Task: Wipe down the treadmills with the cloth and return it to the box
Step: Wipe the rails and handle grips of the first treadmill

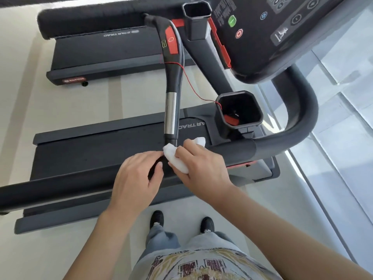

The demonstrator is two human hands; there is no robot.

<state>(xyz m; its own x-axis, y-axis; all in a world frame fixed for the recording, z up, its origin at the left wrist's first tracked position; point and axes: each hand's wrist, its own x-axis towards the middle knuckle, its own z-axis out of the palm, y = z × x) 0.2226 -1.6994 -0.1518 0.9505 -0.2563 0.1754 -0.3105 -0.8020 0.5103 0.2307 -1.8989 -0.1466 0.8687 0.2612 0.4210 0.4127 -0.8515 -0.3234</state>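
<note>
Both hands on handrail (60, 188), right hand (201, 168) gripping cloth (177, 160), left hand (135, 176) seemingly curled round it.

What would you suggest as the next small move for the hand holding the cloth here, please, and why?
Probably slide the right hand with the cloth up the silver-banded handle. The cloth sits at that handle's base on the side rail, beside the left hand.

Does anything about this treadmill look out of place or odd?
Only one thing: the thin red safety cord trails loose from the upright black handlebar, its red clip dropped inside the black cup holder. Nothing looks spilled or damaged.
</note>
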